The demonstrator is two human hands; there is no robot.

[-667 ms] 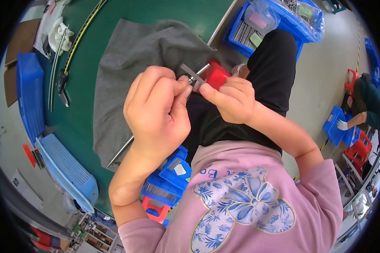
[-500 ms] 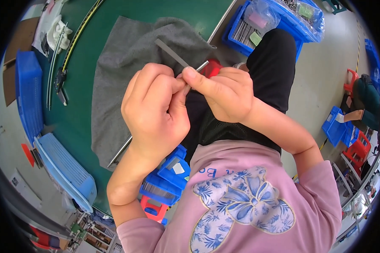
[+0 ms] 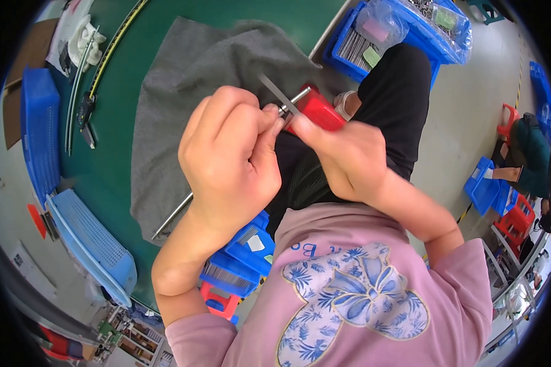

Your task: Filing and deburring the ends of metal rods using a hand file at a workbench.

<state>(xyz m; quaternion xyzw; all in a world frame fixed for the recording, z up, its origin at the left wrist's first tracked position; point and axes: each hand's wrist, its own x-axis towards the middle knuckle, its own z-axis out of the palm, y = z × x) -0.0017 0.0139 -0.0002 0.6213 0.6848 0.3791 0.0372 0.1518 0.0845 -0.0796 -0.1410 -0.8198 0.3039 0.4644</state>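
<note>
My left hand (image 3: 229, 150) is closed round a slim metal rod (image 3: 173, 216), which runs slantwise under my wrist. The rod's thin far end sticks out past my fingertips. In my right hand (image 3: 352, 153) is a narrow flat grey strip, file-like in shape (image 3: 277, 93); my thumb presses along its near end, while my other fingers are mostly hidden. The strip crosses the rod's tip just beyond my left fingertips. A grey cloth (image 3: 183, 79) lies on the green table (image 3: 116, 147) below my hands.
A red plastic object (image 3: 324, 111) shows below my right hand. Blue bins (image 3: 343, 52) with metal parts stand at far right, and blue baskets (image 3: 95, 235) at left. A caliper-like tool (image 3: 87, 113) and thin rods (image 3: 74, 113) lie on the table. Someone sits at far right (image 3: 526, 153).
My right hand has drawn back toward lower right, taking the flat strip along the same way. More of the rod's tip and the red object now shows. My left hand has barely shifted.
</note>
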